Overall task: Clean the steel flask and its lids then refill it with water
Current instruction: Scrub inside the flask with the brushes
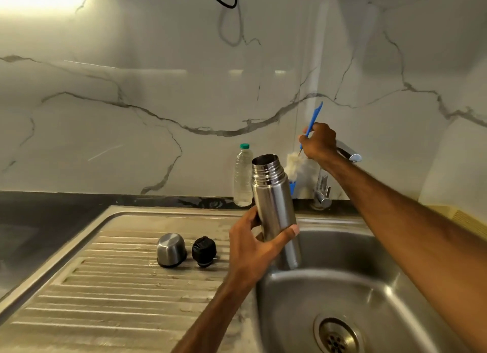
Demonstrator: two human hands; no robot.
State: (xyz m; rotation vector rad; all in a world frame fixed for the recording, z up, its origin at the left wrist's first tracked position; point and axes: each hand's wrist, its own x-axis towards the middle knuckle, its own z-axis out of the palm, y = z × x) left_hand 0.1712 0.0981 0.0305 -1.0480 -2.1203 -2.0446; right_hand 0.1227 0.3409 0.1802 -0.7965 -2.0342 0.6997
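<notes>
Brushed steel flask [274,202], ribbed metal drainboard [118,287], glossy marble-look wall [131,89], clear plastic bottle [242,179]

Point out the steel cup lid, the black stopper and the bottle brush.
steel cup lid [171,249], head view, domed side wall
black stopper [204,250], head view, top face
bottle brush [297,167], head view, white bristle head

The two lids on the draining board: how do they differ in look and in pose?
The steel cap is shiny silver; the black stopper is dull and dark. The steel cap is a smooth dome; the black stopper has moulded parts. The steel cap stands mouth down; the black stopper looks tilted. Both rest on the ribbed draining board, apart.
</notes>
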